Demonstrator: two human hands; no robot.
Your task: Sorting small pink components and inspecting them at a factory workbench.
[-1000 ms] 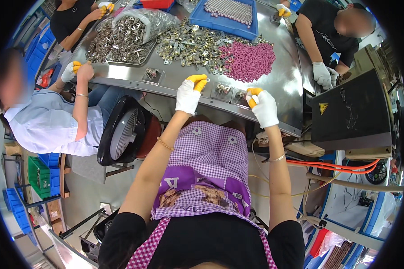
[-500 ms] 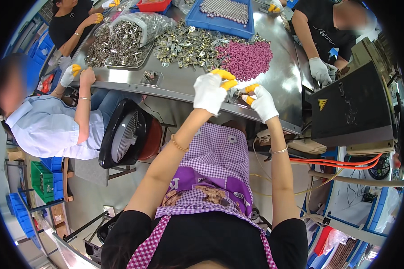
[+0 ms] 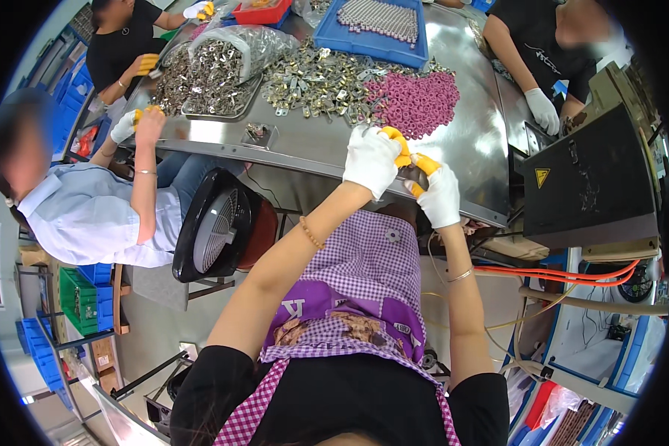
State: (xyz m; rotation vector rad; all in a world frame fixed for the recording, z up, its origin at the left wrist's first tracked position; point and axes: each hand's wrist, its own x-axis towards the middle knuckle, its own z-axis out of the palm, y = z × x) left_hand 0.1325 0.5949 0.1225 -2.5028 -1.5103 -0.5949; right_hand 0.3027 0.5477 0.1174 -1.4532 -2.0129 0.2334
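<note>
Both my hands wear white gloves with yellow fingertips and meet at the table's front edge. My left hand (image 3: 376, 160) has its fingers curled together in a pinch; whatever lies in them is too small or hidden to name. Close against it on the right, my right hand (image 3: 438, 195) is bent with thumb and forefinger toward the left fingertips, also pinching something I cannot make out. Just beyond the hands lies a heap of pink ring-shaped pieces (image 3: 416, 104). Left of it, loose small metal tabs (image 3: 308, 82) spread over the steel table (image 3: 483, 134).
A blue tray (image 3: 323, 37) with rows of small parts stands at the back. A bag of metal pieces (image 3: 219, 63) rests on a metal tray, with a small box (image 3: 259, 135) nearer. Co-workers sit at left and right. A dark machine (image 3: 591, 178) stands right; an office chair (image 3: 215, 223) left.
My left hand has moved right and slightly down to meet the right hand, which has dropped a little. The right-hand co-worker's glove has shifted; the view has turned slightly.
</note>
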